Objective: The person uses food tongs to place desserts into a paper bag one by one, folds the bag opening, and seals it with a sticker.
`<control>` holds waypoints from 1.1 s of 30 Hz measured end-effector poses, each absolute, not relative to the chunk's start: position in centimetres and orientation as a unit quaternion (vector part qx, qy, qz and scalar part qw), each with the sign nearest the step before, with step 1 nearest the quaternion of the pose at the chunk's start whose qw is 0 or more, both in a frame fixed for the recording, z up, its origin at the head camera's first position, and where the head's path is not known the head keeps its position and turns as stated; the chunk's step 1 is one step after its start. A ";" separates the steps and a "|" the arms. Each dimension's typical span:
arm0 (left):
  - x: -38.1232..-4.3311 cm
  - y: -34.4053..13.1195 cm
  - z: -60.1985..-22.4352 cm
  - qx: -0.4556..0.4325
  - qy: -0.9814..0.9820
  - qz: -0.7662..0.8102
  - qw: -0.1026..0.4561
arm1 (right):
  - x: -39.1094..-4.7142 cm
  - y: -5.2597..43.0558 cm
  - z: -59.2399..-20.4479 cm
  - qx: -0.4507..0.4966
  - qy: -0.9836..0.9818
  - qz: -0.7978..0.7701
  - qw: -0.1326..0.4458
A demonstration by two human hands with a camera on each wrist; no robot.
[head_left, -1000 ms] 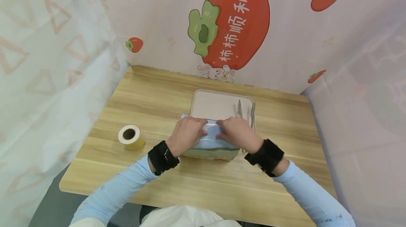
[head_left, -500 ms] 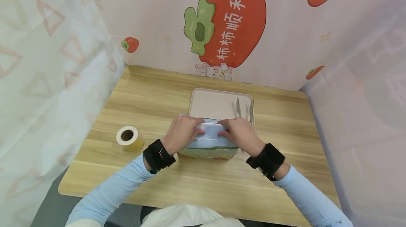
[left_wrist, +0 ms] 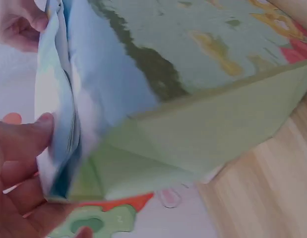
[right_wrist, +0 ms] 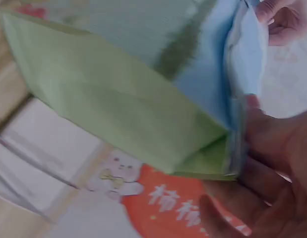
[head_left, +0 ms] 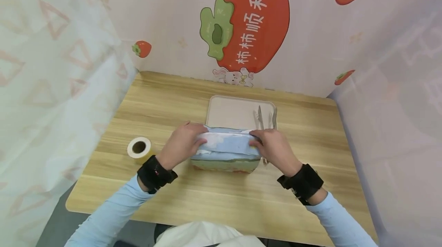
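Observation:
A paper bag (head_left: 224,165) with a painted blue and green print stands on the table in front of me, its top folded over. At the left end of the fold, my left hand (head_left: 181,143) pinches the paper between thumb and fingers. My right hand (head_left: 276,148) pinches the opposite end in the same way. The left wrist view shows the plain green side panel (left_wrist: 193,139) creased inward below the left thumb. In the right wrist view the other green side (right_wrist: 103,94) also bends in under the layered fold.
Behind the bag lies a beige tray (head_left: 229,111), with a knife (head_left: 260,116) and another metal utensil (head_left: 274,118) at its right side. A yellow roll with a hollow core (head_left: 139,149) stands to the left. Printed cloth (head_left: 165,17) encloses the table's back and sides.
My hands have slid apart along the folded top, the left one leftward and the right one rightward, from near its middle to the bag's two ends. More of the blue fold shows.

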State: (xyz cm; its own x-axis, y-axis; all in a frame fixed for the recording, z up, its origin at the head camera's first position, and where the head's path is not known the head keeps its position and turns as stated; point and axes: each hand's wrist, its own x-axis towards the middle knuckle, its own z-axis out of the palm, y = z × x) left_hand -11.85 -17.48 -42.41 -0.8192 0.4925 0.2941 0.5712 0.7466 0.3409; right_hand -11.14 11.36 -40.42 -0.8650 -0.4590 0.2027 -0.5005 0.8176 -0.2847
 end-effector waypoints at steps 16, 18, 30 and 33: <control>-10.9 -16.1 -42.5 -0.251 -0.938 -0.211 0.116 | -11.0 7.6 -40.9 0.251 -0.955 0.142 0.064; -10.9 -17.2 -42.3 -0.249 -0.934 -0.229 0.112 | -10.7 9.0 -40.7 0.230 -0.958 0.161 0.060; -12.3 -18.2 -43.6 -0.292 -0.922 -0.241 0.085 | -10.4 12.1 -41.2 0.214 -0.953 0.215 0.019; -12.3 -18.6 -44.0 -0.283 -0.921 -0.247 0.100 | -10.3 11.8 -41.5 0.217 -0.951 0.220 0.024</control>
